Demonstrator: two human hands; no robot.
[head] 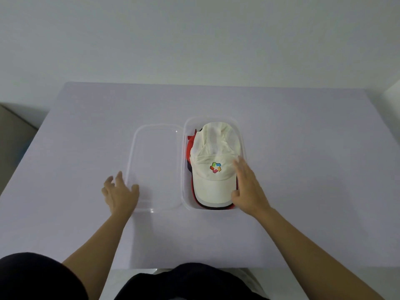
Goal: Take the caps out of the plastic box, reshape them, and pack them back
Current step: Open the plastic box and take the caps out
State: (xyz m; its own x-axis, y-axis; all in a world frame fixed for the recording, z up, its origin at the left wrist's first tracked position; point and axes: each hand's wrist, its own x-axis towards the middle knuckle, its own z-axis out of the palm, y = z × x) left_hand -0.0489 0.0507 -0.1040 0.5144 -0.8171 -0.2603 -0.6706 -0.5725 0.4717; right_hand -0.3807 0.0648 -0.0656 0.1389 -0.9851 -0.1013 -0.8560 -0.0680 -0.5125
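A clear plastic box (186,191) stands in the middle of the table with a stack of caps in it. On top lies a cream-white cap (213,161) with a colourful logo, brim toward me. Beneath it a red cap (190,146) and a dark one show at the left edge. My right hand (249,187) rests with spread fingers at the box's right side, against the white cap's brim edge. The clear lid (155,165) lies flat left of the box. My left hand (120,191) is open over the lid's near left corner.
The table (303,159) is covered in pale lilac, with a white wall behind it. Its left edge drops to a floor area at the far left. My dark-clothed knees show below the near edge.
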